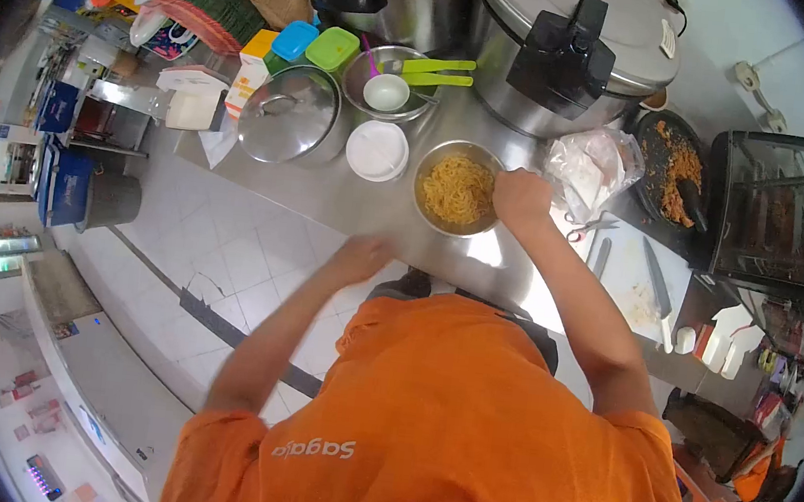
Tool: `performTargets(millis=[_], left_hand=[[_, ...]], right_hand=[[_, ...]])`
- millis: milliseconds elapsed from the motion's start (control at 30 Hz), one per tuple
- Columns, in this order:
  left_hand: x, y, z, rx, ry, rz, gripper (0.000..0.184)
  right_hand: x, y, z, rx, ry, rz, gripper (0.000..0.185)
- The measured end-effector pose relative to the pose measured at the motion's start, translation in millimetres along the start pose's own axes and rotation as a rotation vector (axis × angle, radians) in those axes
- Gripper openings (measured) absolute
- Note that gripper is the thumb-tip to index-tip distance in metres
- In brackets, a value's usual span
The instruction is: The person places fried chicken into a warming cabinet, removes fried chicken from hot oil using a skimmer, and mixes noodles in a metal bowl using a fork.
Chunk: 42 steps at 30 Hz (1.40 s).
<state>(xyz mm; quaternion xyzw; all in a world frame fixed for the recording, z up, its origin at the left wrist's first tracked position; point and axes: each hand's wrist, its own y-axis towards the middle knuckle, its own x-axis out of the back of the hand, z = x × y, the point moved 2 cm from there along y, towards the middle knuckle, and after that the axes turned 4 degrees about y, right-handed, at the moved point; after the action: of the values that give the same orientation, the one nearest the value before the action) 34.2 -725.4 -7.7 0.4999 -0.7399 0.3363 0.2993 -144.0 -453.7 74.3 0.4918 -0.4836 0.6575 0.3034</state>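
Orange shirt [503, 409] cloth lies closest, its wearer bent toward the steel worktop [358, 207]. Near the worktop's front edge stands a steel bowl [422, 189] of yellow noodles [458, 188], between a round white tub [376, 150] and a clear plastic bag [592, 168]; that spot presumably puts the bowl within easy reach of both arms. At the bowl's right rim is the right hand [522, 201], its grip drawn together and apparently clamped on the metal (the fingertips are hidden), probably to steady so light a vessel. Off the worktop's edge, above the tiled floor [237, 234], hangs the left hand [359, 259], touching nothing visible; it is too blurred to tell how far apart its grip stands. Farther right, a knife [656, 275] lies on a white cutting board [631, 265], likely to spare its blade, with scissors [588, 229] by the board's corner. Beyond sits a dark mortar [646, 149] holding an orange-brown mix [679, 177]
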Motion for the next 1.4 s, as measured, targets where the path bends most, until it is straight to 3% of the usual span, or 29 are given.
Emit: performTargets(millis=[33,100,167,233,367,567,800,967,1167,1267,1400], left_hand=[[-10.2,32.2,-19.3,0.510,-0.557,-0.001,0.031],[-45.0,78.4,-20.0,0.426,-0.734,-0.229,0.027],[-49.8,92.3,-34.9,0.451,-0.850,-0.270,0.027],[-51.3,91.9,-49.1,0.481,-0.898,-0.297,0.030],[-59.9,90.2,-53.7,0.455,-0.878,-0.325,0.034],[-64.2,86.9,-45.0,0.456,-0.981,-0.281,0.047],[-61.7,83.8,-50.8,0.499,-1.095,-0.135,0.071],[-57.7,84.5,-53.4,0.492,-1.136,-0.121,0.071],[-49.0,84.8,-53.6,0.467,-1.150,-0.155,0.066],[-49.7,85.4,-49.8,0.462,-1.144,-0.152,0.066],[-44.6,86.7,-50.8,0.446,-1.131,-0.154,0.065]], right_hand=[[0.0,4.8,-1.3,-0.023,0.036,0.048,0.019],[-24.2,15.9,-12.9,-0.064,0.141,0.091,0.025],[-45.6,26.7,-18.1,-0.074,0.251,0.082,0.032],[-68.8,23.2,-16.7,-0.060,0.387,0.037,0.037],[-102.7,28.3,-28.9,-0.082,0.559,-0.009,0.031],[-65.7,5.0,-44.9,-0.037,0.676,-0.043,0.031],[11.4,-30.9,-34.1,0.035,0.315,-0.281,0.024],[34.8,-44.7,2.8,0.257,0.001,-0.440,0.012],[86.5,-53.5,24.8,0.446,-0.113,-0.464,0.009],[75.1,-41.0,24.4,0.548,-0.257,-0.292,0.011],[-5.7,-2.8,0.0,0.424,-0.221,-0.120,0.014]])
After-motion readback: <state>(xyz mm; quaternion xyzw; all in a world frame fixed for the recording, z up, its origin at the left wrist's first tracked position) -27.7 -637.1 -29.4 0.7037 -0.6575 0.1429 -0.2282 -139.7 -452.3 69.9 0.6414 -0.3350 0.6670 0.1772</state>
